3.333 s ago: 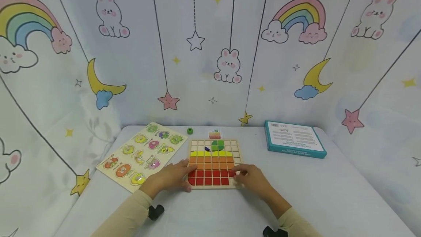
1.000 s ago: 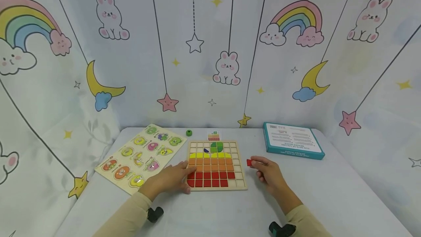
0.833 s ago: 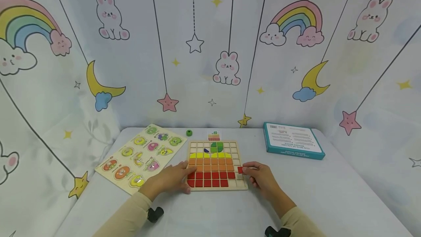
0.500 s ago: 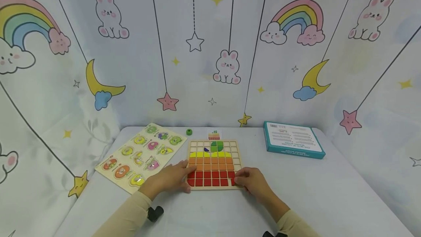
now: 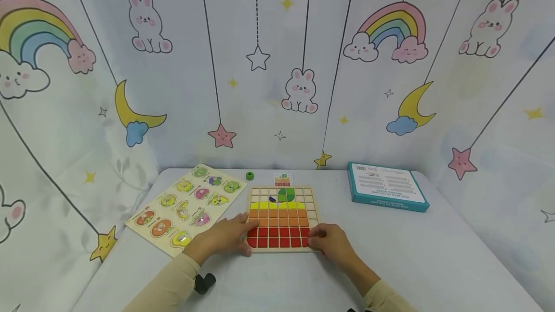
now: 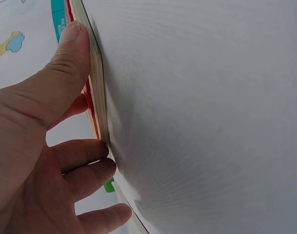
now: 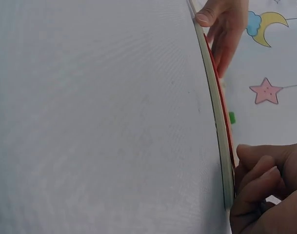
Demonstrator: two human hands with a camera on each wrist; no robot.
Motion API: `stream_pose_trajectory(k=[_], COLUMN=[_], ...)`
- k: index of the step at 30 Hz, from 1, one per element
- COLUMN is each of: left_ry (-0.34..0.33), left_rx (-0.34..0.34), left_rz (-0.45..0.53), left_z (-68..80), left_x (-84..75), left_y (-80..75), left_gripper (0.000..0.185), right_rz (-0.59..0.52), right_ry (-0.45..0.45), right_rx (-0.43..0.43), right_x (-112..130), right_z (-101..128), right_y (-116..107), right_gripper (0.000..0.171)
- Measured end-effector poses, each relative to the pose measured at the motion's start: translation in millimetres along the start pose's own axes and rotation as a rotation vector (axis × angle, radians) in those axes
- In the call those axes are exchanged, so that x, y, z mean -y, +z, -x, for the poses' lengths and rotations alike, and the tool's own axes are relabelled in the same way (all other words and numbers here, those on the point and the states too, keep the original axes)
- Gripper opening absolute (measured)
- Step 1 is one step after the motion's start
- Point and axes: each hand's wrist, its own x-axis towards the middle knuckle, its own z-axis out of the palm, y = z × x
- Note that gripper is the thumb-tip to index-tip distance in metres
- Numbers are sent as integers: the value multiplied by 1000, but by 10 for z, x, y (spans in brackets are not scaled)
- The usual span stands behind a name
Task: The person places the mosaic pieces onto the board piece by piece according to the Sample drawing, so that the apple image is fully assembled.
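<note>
A wooden grid board (image 5: 313,206) lies flat with a design of coloured tiles: red rows nearest, then orange and yellow, a green patch and a small dark blue piece at the top. My left hand (image 5: 223,237) rests at its left edge, index finger over the tiles and thumb against the near corner; in the left wrist view the thumb (image 6: 72,58) touches the board's side. My right hand (image 5: 333,243) has its fingertips on a corner red tile (image 5: 305,242) at the end of the nearest row. The fingers curl at the board's right side, partly hiding that tile.
A fruit picture board (image 5: 162,211) lies at the left. Behind the grid board are a small pattern card (image 5: 283,180) and a green ring-shaped piece (image 5: 249,175). A teal box (image 5: 388,187) lies at the back right. A patterned curtain surrounds the table.
My right hand has brought a red tile in from the right and lowered it into the near row's right end, where the tile now sits level. My left hand has stayed in place.
</note>
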Motion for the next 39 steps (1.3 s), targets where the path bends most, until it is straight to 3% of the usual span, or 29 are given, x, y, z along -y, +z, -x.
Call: stream_pose_trajectory(k=[6,14,19,39], left_ry=[-2,17,35,36], left_rx=[2,11,-4,-53], left_rz=[-7,-25,-28,109], left_z=[-7,-20,-29,-16], left_x=[-12,-35,-47,123], left_y=[-20,-41,-61,-32], left_gripper=[79,78,79,76], right_rz=[89,105,126,78], right_ry=[-21,-57,-82,-4], right_rx=[12,66,35,2], right_x=[7,46,50,-28], right_z=[-17,17,10,5], right_y=[-2,-19,-68,-193], right_gripper=[12,21,25,36])
